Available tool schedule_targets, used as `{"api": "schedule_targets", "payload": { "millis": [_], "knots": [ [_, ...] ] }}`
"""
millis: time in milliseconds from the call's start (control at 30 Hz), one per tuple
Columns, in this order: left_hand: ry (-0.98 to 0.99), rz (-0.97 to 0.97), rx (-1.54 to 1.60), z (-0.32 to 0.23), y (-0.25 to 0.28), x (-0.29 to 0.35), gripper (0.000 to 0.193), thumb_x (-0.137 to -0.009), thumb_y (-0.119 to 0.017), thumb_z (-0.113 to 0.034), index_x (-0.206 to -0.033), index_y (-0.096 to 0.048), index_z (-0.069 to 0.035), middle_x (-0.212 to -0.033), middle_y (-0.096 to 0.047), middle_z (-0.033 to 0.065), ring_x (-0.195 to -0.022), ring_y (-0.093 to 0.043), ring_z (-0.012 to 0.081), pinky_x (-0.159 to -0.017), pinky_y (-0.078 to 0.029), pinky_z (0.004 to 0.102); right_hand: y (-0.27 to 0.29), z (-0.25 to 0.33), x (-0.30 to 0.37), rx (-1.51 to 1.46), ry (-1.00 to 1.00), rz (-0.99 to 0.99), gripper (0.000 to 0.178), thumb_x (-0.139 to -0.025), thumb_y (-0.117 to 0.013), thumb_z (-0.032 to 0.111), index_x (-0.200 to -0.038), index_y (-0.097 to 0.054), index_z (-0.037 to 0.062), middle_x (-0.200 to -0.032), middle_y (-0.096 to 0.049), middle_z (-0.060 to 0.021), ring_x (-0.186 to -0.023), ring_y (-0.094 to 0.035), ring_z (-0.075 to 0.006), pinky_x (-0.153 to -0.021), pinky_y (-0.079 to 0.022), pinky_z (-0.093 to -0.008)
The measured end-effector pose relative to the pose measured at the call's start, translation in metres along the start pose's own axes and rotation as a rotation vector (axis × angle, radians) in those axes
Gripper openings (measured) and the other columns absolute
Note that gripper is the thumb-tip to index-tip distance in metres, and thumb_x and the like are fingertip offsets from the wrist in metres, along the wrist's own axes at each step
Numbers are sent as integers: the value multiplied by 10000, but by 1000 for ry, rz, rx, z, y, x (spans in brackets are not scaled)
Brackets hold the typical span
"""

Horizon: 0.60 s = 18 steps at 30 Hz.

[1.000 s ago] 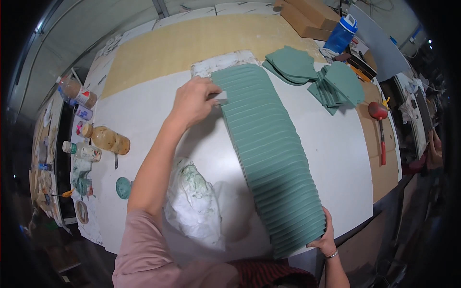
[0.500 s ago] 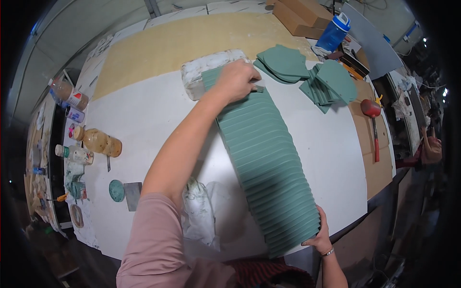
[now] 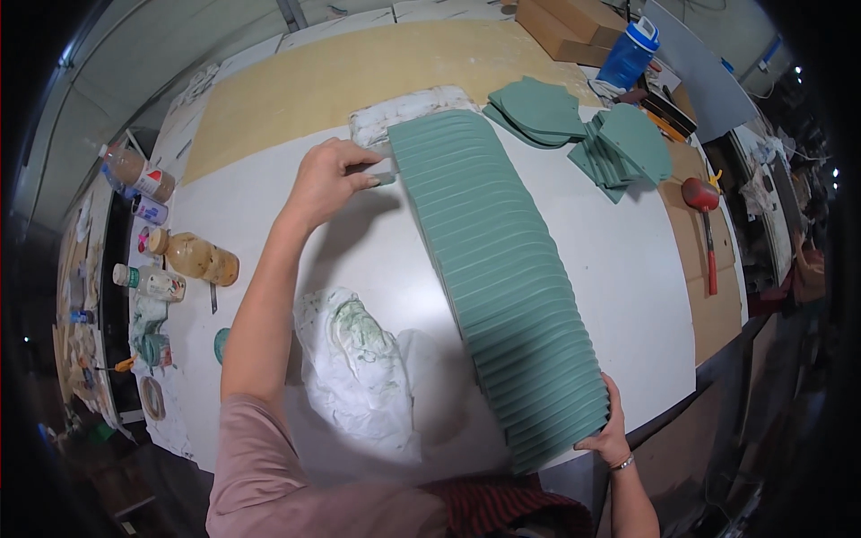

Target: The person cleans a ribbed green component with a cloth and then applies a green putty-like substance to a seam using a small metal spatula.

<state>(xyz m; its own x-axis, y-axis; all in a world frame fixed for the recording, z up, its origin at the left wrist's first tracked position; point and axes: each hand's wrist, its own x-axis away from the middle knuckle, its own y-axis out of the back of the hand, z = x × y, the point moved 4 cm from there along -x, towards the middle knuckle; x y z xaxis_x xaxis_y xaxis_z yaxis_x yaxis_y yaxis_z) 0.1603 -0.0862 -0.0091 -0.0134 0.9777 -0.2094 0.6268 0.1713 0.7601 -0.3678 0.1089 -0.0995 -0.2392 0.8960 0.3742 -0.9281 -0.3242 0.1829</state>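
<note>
A long row of overlapping green slabs with rounded edges slants across the white table, its far end against a white wrapped block. My left hand is just left of that far end, closed in a pinch on a small flat scraper. The scraper's tip comes close to the slabs' left side; whether they touch is unclear. At the near right corner of the row, my right hand grips the last slabs, fingers along the side and thumb at the end. A crumpled white cloth with green smears lies beside my left forearm.
More green slabs lie at the far right, with a second pile beside them. A red mallet rests on cardboard. Several bottles, one with brown liquid, line the left edge. A blue jug stands behind.
My left hand has moved left off the top of the slabs with the scraper. More of the white cloth shows, and my arm now covers most of the green dish. My right hand keeps its grip.
</note>
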Motion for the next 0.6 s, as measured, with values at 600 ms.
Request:
{"api": "schedule_targets", "payload": {
  "millis": [600],
  "knots": [
    [-161,91,86,-43,-42,-12,305,-747,-735,45,-1047,-730,-8,-918,-694,124,-826,-620,240,-739,-505,336,2,-3,-1,-11,-8,13,1359,-310,-926,57,-1517,-302,56,-1386,-496,-110,-1279,-488,-271,-1105,-363,-365]
  ]
}}
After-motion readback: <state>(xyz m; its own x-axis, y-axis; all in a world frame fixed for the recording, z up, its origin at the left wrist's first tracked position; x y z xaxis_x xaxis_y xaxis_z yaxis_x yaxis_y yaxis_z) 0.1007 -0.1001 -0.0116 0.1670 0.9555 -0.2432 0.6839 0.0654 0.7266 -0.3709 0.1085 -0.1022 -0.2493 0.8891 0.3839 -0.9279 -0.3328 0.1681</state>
